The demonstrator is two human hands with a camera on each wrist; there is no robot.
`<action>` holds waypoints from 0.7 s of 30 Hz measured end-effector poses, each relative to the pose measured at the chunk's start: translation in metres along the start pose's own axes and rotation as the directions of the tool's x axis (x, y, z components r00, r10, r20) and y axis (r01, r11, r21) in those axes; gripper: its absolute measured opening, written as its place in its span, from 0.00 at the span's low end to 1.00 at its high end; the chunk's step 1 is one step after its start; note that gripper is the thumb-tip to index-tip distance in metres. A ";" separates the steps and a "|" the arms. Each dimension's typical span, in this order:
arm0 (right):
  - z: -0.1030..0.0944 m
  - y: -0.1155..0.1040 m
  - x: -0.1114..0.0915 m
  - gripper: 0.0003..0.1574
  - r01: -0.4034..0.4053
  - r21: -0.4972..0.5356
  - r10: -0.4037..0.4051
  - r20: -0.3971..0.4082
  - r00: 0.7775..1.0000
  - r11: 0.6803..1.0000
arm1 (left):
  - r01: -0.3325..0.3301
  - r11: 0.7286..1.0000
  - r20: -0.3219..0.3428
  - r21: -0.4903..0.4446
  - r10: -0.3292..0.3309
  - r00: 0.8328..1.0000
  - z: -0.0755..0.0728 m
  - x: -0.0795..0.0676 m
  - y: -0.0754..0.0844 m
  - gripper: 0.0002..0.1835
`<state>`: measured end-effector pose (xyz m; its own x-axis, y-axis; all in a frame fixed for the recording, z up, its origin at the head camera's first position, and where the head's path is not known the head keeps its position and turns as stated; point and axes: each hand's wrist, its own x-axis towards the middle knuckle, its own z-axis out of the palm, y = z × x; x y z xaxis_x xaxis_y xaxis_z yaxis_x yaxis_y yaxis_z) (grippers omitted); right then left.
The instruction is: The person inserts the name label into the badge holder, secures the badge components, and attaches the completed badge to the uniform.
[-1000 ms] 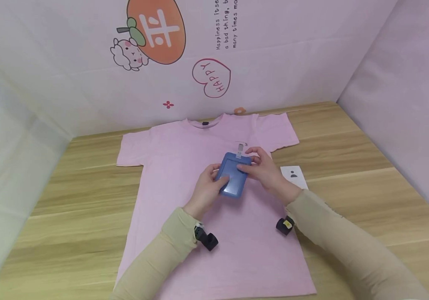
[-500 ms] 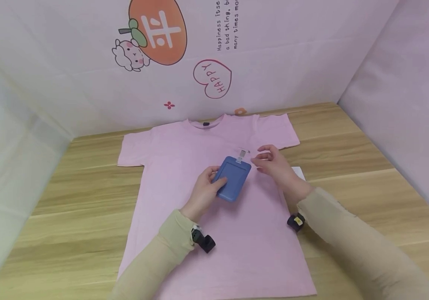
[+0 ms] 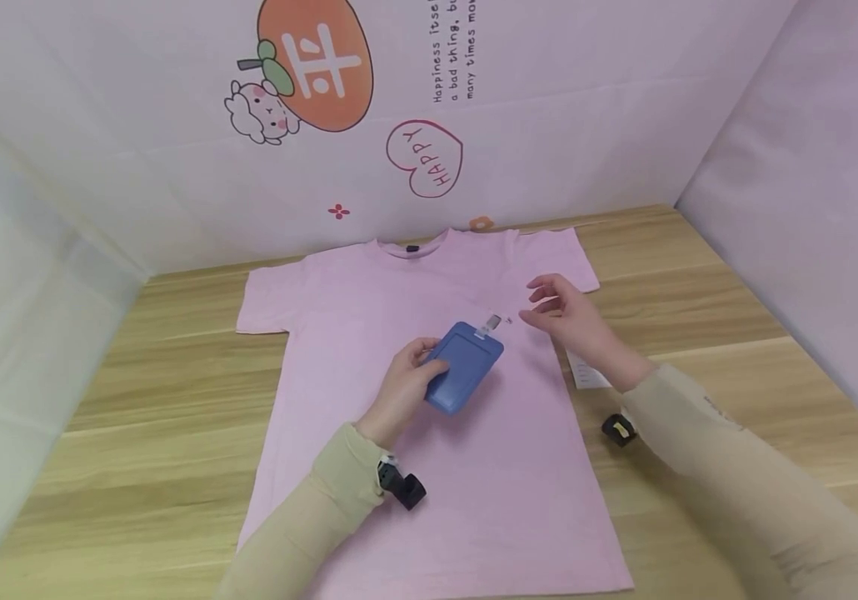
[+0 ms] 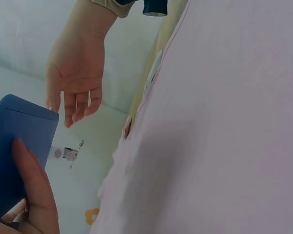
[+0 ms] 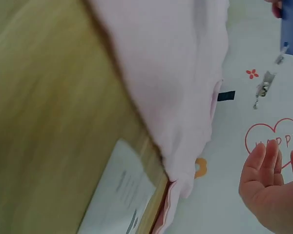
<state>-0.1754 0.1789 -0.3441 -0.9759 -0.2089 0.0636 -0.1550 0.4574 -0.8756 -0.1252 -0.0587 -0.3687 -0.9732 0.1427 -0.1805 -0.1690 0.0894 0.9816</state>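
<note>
My left hand [image 3: 401, 379] holds a blue badge holder [image 3: 466, 365] by its left side, thumb across the front, raised over a pink T-shirt [image 3: 489, 500]. From the holder's top sticks out a clear strap with a metal clip [image 3: 492, 323], also seen as a dangling clip [image 5: 266, 84] in the right wrist view. My right hand [image 3: 570, 321] hovers just right of the clip, fingers loosely bent and apart from it. Nothing shows between the fingers of that right hand [image 5: 273, 183]. The left wrist view has the holder [image 4: 27, 134] close up, under my left thumb.
The T-shirt lies spread flat on a wooden table [image 3: 174, 433], neck toward the back wall. A white printed card [image 3: 586, 373] lies right of the shirt, partly behind my right forearm. White printed cloth [image 3: 571, 125] hangs at the back; pale cloth stands at both sides.
My right hand has let go of the badge holder and moved right, away from the clip. The left hand has tilted the holder rightward and lowered it slightly. More of the card's lower part now shows.
</note>
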 end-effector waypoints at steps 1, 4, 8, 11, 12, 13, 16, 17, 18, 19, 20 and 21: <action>0.000 0.001 -0.001 0.29 0.023 -0.023 -0.022 0.023 0.999 0.999 | 0.001 1.000 0.000 0.001 -0.001 1.000 0.000 0.000 0.000 0.20; -0.001 0.006 -0.004 0.33 0.090 -0.066 -0.082 0.111 0.990 0.994 | 0.003 1.000 0.000 0.003 -0.003 1.000 -0.001 -0.002 0.000 0.20; 0.002 0.010 -0.006 0.37 0.159 -0.093 -0.138 0.200 0.970 0.983 | 0.011 1.000 -0.002 -0.004 -0.011 1.000 -0.004 -0.003 -0.002 0.20; 0.005 0.012 -0.006 0.38 0.213 -0.134 -0.179 0.227 0.957 0.968 | 0.015 1.000 0.000 -0.024 -0.015 1.000 -0.006 -0.004 -0.003 0.19; 0.006 0.013 -0.006 0.38 0.230 -0.147 -0.192 0.231 0.954 0.962 | 0.019 0.999 0.003 -0.034 -0.019 1.000 -0.007 -0.005 -0.003 0.19; 0.006 0.014 -0.006 0.37 0.244 -0.154 -0.205 0.234 0.951 0.957 | 0.020 0.999 0.008 -0.041 -0.020 1.000 -0.008 -0.005 -0.003 0.19; 0.008 0.015 -0.006 0.37 0.272 -0.166 -0.230 0.237 0.944 0.948 | 0.046 0.995 0.026 -0.086 -0.044 0.999 -0.010 -0.008 -0.002 0.19; 0.009 0.016 -0.006 0.36 0.287 -0.171 -0.244 0.237 0.940 0.943 | 0.052 0.994 0.031 -0.098 -0.050 0.998 -0.011 -0.009 -0.001 0.19; 0.010 0.016 -0.006 0.36 0.305 -0.173 -0.261 0.237 0.936 0.937 | 0.059 0.993 0.038 -0.106 -0.056 0.998 -0.012 -0.010 -0.001 0.19; 0.010 0.016 -0.006 0.35 0.324 -0.175 -0.280 0.236 0.930 0.930 | 0.066 0.991 0.041 -0.114 -0.062 0.997 -0.012 -0.010 0.000 0.19; 0.011 0.016 -0.006 0.35 0.345 -0.183 -0.300 0.235 0.925 0.921 | 0.072 0.990 0.046 -0.124 -0.067 0.997 -0.013 -0.011 0.001 0.20; 0.012 0.015 -0.006 0.35 0.375 -0.196 -0.329 0.232 0.916 0.906 | 0.071 0.989 0.056 -0.128 -0.064 0.996 -0.013 -0.013 0.001 0.20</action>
<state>-0.1704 0.1770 -0.3636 -0.8068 -0.5420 0.2351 -0.5365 0.5056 -0.6756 -0.1152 -0.0735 -0.3645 -0.9501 0.1915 -0.2464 -0.2561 -0.0276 0.9662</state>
